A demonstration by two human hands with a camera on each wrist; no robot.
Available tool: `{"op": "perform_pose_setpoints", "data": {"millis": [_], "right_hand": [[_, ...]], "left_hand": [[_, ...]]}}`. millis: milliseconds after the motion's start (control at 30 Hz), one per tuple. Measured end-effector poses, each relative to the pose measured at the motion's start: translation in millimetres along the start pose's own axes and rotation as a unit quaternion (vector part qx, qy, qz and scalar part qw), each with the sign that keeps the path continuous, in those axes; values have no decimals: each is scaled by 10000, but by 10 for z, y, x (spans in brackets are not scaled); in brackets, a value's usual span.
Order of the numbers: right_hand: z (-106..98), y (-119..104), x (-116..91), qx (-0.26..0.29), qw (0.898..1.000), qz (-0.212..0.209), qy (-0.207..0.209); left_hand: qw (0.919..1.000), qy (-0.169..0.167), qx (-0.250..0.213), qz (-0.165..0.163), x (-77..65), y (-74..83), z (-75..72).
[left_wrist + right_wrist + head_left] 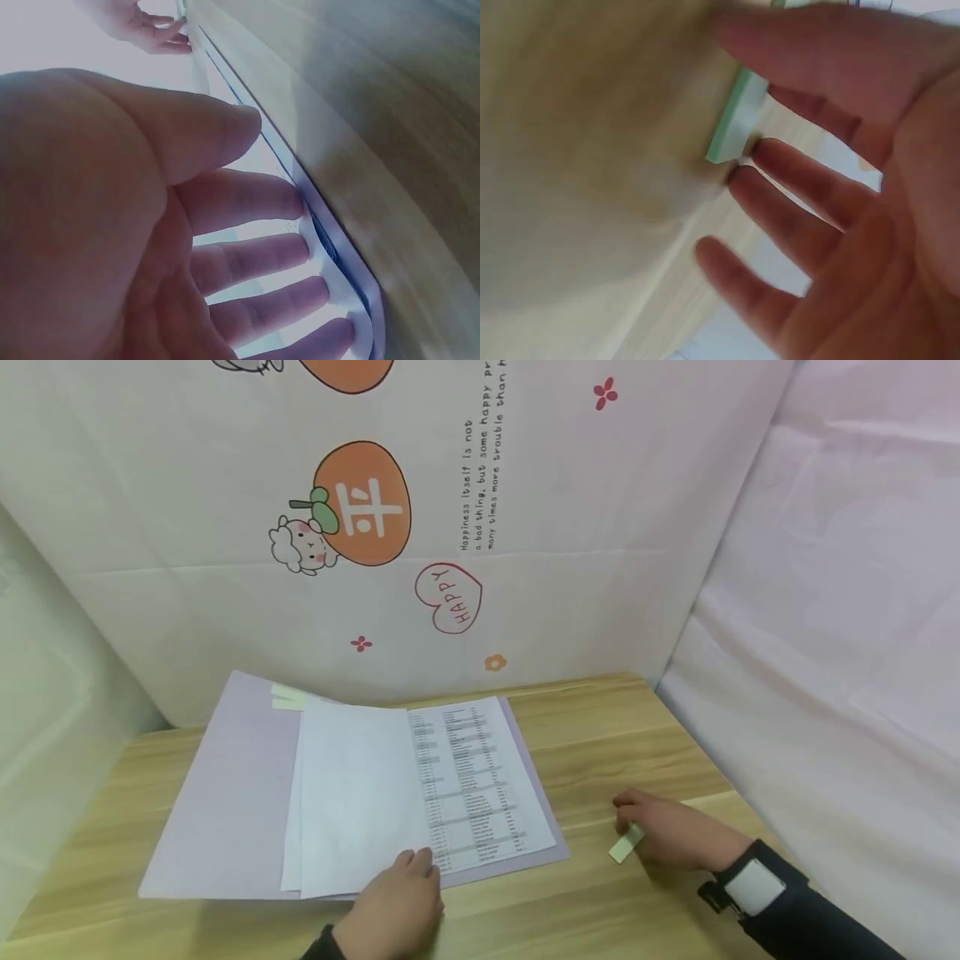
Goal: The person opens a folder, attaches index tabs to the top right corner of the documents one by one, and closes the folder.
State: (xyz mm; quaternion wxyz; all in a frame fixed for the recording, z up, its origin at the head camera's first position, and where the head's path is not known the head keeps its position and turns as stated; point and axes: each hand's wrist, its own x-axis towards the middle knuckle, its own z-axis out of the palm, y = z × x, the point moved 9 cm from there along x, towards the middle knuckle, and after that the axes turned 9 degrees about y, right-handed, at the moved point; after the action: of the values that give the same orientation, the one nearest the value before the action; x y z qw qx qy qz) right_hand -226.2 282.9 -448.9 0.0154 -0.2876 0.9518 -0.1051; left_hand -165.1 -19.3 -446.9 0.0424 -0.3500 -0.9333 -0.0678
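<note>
My left hand [397, 902] rests at the lower edge of the open folder. In the left wrist view its fingers [251, 259] lie extended on the white page, side by side, with the thumb apart from them. The folder [217, 810] is pale purple and holds white sheets: a blank page [360, 793] on the left and a printed list [480, 785] on the right. At the right, close over the table, my right hand [667, 831] pinches a small pale green sticky-note pad [626, 843] between thumb and index finger. The other fingers [787, 225] are spread, holding nothing.
Several pale green strips [288, 697] show at the top inside of the folder's left cover. The wooden table [600, 743] meets a printed white cloth [562, 593] at the back. Cloth hangs on both sides too, the right cloth [847, 652] close beside the right arm.
</note>
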Motion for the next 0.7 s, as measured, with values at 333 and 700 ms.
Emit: {"op": "perform_pose_setpoints", "data": {"millis": [333,700], "right_hand": [[6,-21,76,-266,9972,446,546],[-273,-690,647,650,9908,283,1149]], "left_hand": [[9992,-226,-121,-310,-32,-13,34],[9958,534,-704,-234,42,-44,-278]]}}
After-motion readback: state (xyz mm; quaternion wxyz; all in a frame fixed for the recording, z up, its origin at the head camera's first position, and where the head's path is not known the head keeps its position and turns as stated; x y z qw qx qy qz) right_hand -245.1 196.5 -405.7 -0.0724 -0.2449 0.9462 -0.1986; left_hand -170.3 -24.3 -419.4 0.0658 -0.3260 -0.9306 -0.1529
